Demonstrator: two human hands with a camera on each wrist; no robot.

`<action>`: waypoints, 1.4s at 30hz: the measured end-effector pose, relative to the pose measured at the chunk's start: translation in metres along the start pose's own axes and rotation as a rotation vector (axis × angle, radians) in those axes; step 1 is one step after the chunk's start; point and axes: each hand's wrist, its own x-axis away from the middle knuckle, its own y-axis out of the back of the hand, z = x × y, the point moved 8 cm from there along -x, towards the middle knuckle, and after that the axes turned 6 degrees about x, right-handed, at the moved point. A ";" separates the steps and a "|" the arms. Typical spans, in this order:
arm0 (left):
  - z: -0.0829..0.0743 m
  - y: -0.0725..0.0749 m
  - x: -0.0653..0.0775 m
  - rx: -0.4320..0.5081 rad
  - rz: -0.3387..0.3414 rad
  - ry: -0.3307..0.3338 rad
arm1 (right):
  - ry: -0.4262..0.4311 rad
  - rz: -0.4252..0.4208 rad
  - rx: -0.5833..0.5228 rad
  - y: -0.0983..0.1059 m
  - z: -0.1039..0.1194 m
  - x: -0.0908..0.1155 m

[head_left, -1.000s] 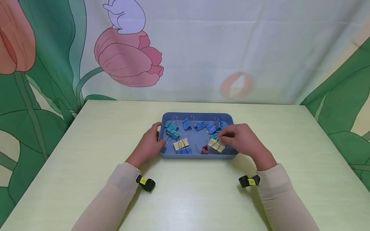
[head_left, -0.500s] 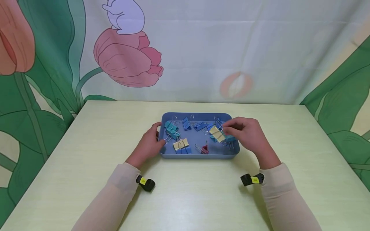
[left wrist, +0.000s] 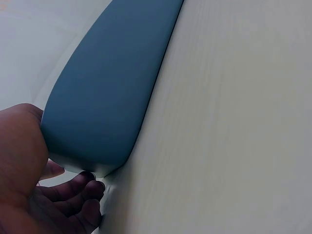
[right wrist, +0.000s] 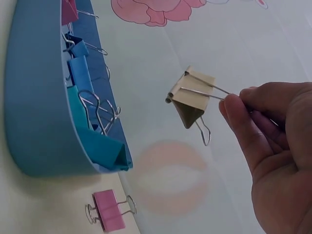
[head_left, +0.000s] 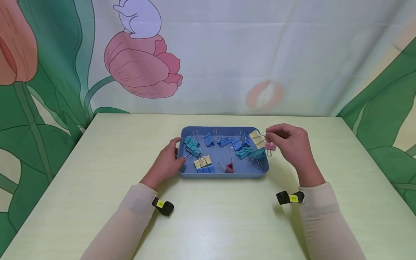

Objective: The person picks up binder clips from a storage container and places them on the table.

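Well inside both side edges of the tabletop (head_left: pixel 211 213), the head view shows a blue tray (head_left: pixel 224 176), its left end gripped by the left hand (head_left: pixel 165 160). Left wrist: wide tabletop flanks the tray. Right wrist: the right hand (right wrist: pixel 282 146) pinches a cream clip (right wrist: pixel 197 95) clear of the tray.

The pale wood-grain table (head_left: pixel 211 216) carries one blue tray (head_left: pixel 224 176), positioned about midway between the left and right edges with its long sides roughly parallel to the far edge, and one pink binder clip (head_left: pixel 270 146), located just beside the tray, toward the right edge.
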 end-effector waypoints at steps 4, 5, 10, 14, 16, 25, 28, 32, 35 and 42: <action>0.000 0.000 0.000 0.001 0.005 0.007 | -0.029 -0.030 0.007 0.007 -0.010 -0.003; 0.000 0.000 0.000 0.001 0.006 0.008 | -0.038 -0.034 0.007 0.008 -0.013 -0.003; 0.000 0.000 0.000 0.001 0.007 0.003 | -0.091 -0.041 0.035 0.014 -0.027 -0.006; -0.001 -0.002 0.000 0.006 0.008 0.003 | -0.147 -0.042 0.054 0.019 -0.036 -0.006; -0.001 -0.003 -0.001 0.009 0.007 0.005 | -0.174 -0.035 0.059 0.022 -0.040 -0.006; -0.003 -0.001 0.000 -0.005 0.001 -0.031 | -0.246 -0.007 0.035 0.024 -0.056 -0.004; -0.006 0.001 0.001 -0.017 -0.004 -0.037 | -0.253 0.003 0.033 0.023 -0.059 -0.003; -0.009 0.000 0.001 -0.026 0.002 -0.040 | -0.262 0.008 0.052 0.022 -0.064 0.000; -0.007 0.000 0.001 -0.029 0.006 -0.032 | -0.274 0.030 0.060 0.018 -0.067 0.002; -0.006 -0.001 0.000 -0.051 0.006 -0.033 | -0.284 0.061 0.063 0.013 -0.072 0.005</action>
